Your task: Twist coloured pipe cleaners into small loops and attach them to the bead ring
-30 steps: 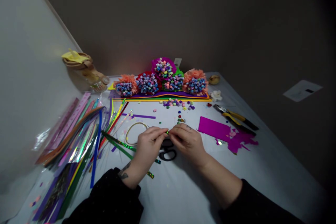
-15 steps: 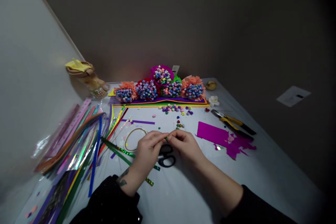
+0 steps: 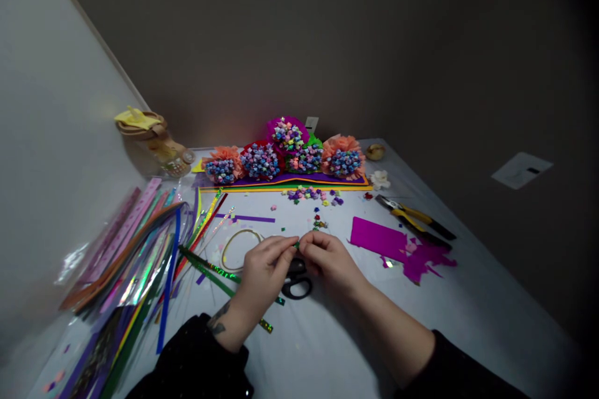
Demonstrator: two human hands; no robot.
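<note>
Over the middle of the table, the fingertips of my left hand (image 3: 267, 265) and my right hand (image 3: 330, 257) meet in a pinch. Between them shows a tiny green shiny piece of folded paper (image 3: 296, 246), mostly covered by the fingers. Black-handled scissors (image 3: 298, 288) lie below the hands, their blades hidden. Just beyond the fingers sit several small folded paper stars (image 3: 319, 223). Green glittery paper strips (image 3: 223, 272) pass beneath my left wrist, and a thin gold ring (image 3: 226, 248) lies to the left of that hand.
Bundled coloured strips (image 3: 135, 268) cover the left side. Flower-like bunches of paper stars (image 3: 260, 161) stand at the back on coloured sheets (image 3: 285, 186), with loose stars (image 3: 306, 194) in front. Torn magenta paper (image 3: 379, 239) and yellow-black pliers (image 3: 416, 221) lie right. A boot-shaped holder (image 3: 159, 143) stands back left.
Both hands stay pinched together over the scissors. The fingers shift only slightly around the green piece, and the right fingers curl a little more.
</note>
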